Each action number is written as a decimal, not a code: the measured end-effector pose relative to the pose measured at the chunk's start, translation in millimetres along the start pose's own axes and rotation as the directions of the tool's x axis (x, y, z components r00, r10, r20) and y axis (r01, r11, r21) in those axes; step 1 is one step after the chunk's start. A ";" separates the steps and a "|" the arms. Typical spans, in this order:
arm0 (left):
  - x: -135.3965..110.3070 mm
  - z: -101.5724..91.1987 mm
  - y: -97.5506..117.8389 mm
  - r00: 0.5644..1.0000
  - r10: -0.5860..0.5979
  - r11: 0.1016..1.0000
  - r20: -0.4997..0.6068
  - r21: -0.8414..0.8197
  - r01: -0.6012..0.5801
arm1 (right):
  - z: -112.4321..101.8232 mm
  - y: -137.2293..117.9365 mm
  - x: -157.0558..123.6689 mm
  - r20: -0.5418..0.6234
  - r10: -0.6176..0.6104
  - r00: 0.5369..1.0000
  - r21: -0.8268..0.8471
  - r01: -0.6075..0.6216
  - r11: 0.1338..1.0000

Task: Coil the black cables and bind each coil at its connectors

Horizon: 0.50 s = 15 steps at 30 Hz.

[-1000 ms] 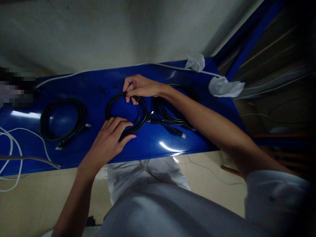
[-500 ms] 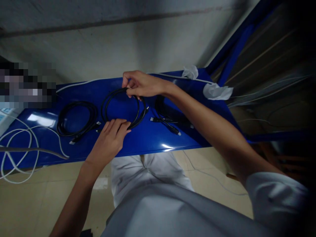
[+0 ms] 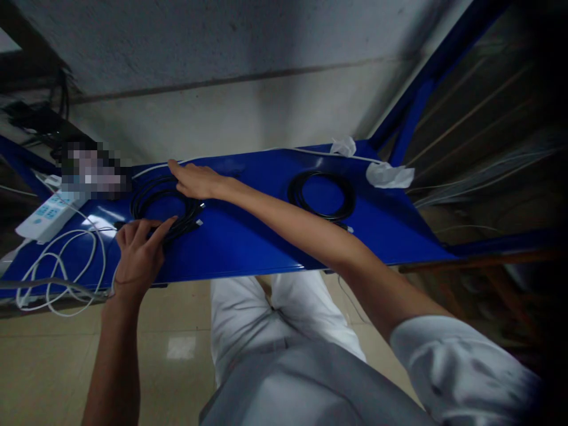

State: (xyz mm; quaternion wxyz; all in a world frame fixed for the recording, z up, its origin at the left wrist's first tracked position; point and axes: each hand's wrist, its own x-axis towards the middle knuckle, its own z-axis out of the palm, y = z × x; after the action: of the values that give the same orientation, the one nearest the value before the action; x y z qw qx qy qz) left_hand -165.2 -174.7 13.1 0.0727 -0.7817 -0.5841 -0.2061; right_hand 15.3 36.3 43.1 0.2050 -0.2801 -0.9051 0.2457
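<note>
Cord loops (image 3: pixel 64 277), white and slack at eight o'clock, could hook the left hand (image 3: pixel 140 249) just beside them if it swings outward. Farther in, connectors (image 3: pixel 199 223) jut at four o'clock from the black cable coils (image 3: pixel 193 208), which lie on the surface (image 3: pixel 248 248) toward nine o'clock; they could snag, and the strands might spring apart under a loose hold. The left hand touches the coils at seven o'clock, fingers bent and slightly spread; I cannot tell its grasp. Beyond, the half-curled right hand (image 3: pixel 195 179) sits at their one o'clock, its hold unclear.
</note>
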 end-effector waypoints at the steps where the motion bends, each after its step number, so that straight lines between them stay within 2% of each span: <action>1: -4.9 2.8 -7.5 1.000 -0.012 1.000 0.011 0.003 0.012 | 9.7 -2.0 5.0 0.013 0.043 0.999 -0.004 -0.043 0.999; 4: -16.1 13.5 -24.1 0.999 -0.045 0.999 0.024 0.022 0.044 | 30.9 -6.7 13.5 0.041 0.099 0.994 -0.052 -0.096 0.994; 8: -20.0 24.7 -33.1 0.998 -0.055 0.998 -0.038 0.004 0.055 | 40.4 -6.6 13.6 0.031 0.095 0.995 -0.101 -0.092 0.991; 12: -16.9 27.3 -31.5 0.996 -0.066 0.998 -0.052 -0.025 0.065 | 33.3 2.9 4.9 0.046 0.096 0.994 -0.112 -0.091 0.990; 15: -16.1 26.7 -28.0 0.997 -0.070 0.997 -0.036 0.009 0.070 | 17.4 15.9 -16.4 0.089 0.071 0.994 -0.099 -0.062 0.993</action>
State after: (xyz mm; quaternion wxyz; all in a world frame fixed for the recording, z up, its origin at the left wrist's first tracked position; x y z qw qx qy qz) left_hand -189.0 -170.8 -21.2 0.0800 -0.7565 -0.6109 -0.2195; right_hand 25.3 32.2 16.6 0.1410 -0.3081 -0.9145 0.2212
